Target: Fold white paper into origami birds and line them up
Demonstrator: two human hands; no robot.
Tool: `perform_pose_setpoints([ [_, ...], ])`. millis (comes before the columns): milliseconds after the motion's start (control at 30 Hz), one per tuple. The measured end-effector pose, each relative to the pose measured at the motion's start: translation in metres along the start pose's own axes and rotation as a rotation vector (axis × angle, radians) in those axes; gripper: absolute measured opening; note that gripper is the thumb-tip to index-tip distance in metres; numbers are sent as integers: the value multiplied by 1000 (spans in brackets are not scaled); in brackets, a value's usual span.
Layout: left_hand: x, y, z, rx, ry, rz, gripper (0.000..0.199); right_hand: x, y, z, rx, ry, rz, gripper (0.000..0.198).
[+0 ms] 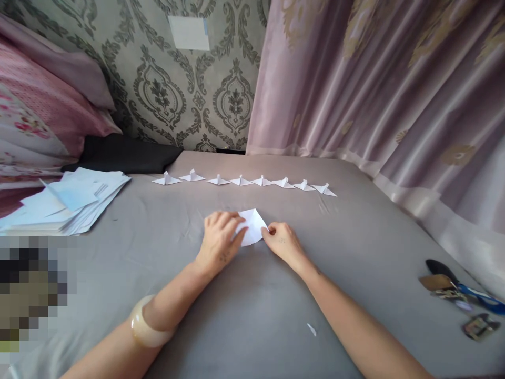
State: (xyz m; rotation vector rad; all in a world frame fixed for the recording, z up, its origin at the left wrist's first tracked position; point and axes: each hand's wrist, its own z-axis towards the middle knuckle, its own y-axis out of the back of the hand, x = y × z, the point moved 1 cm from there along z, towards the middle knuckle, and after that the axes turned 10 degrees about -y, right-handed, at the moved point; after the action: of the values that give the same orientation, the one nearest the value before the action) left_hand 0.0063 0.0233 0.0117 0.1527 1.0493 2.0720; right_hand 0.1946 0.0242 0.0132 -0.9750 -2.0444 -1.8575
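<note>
A small white sheet of paper (251, 223), with its edges at an angle, is between my two hands above the grey bed sheet (244, 295). My right hand (284, 241) pinches its right corner between thumb and fingers. Over the left part of the paper, my left hand (221, 239) curves with thumb and fingers round the edge; the fingers cover that side. Beyond them, several folded white paper figures (240, 180) stand in a row across the bed.
A stack of papers (67, 202) lies at the left, in front of a dark folded cloth (130, 152). Blue-handled scissors (473, 296) and small items (480, 327) lie at the right. A paper scrap (311, 330) lies near me. A curtain (335, 79) borders the right side.
</note>
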Motion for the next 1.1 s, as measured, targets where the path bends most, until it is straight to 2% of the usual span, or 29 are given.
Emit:
perform_pose_setpoints([
  [67,-12,-2,-2,193,-197,-28,16,0,-1,-3,-12,26,-29,30],
  [167,-21,-6,-4,315,-248,-13,17,-3,0,-6,-10,47,-56,33],
  [300,-17,-9,-6,328,-254,31,24,-11,4,-14,-92,129,-87,18],
  [367,-14,-11,-7,344,-284,50,25,-15,8,-20,-132,252,-104,30],
  [433,-11,-12,-8,355,-319,62,25,-18,10,-24,-117,385,-149,33],
  [500,-11,-13,-8,360,-342,71,26,-20,9,-27,-87,456,-209,35],
  [767,-16,-11,1,344,-308,143,31,-21,4,-34,-116,407,-219,24],
  [933,-19,-10,2,365,-294,150,18,-24,2,-37,-152,405,-230,21],
  [1100,-21,-13,7,359,-265,133,21,-26,2,-37,-151,408,-211,21],
])
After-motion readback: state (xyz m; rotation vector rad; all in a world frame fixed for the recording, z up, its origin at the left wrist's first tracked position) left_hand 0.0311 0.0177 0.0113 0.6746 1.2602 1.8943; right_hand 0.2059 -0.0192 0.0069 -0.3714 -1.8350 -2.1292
